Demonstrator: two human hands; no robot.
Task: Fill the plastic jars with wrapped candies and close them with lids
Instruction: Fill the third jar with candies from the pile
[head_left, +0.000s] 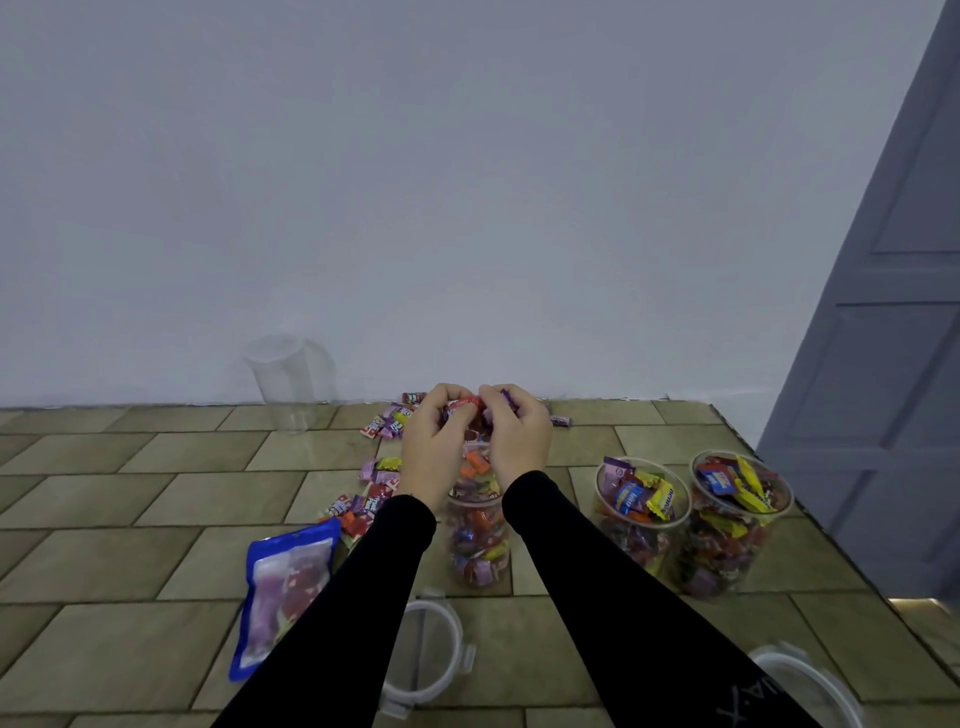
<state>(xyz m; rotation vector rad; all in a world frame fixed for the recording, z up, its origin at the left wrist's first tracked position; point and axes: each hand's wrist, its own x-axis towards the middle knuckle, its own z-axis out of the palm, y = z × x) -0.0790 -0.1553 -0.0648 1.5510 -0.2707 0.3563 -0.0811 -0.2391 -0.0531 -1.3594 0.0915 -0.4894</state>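
My left hand (434, 447) and my right hand (519, 439) are cupped together, fingers curled round a bunch of wrapped candies (467, 408), above the open mouth of a clear plastic jar (475, 540) that is mostly full of candies. My forearms hide the jar's sides. Loose wrapped candies (384, 423) lie on the tiled surface behind and left of the jar. Two more open jars, one (641, 512) and another (737, 525), stand full at the right. One clear lid (434, 649) lies near me; another lid (805, 680) lies at the lower right.
An empty clear jar (291, 382) stands at the back by the wall. A blue candy bag (283, 582) lies at the left of my left arm. The surface's right edge runs diagonally beside a grey door (893, 312).
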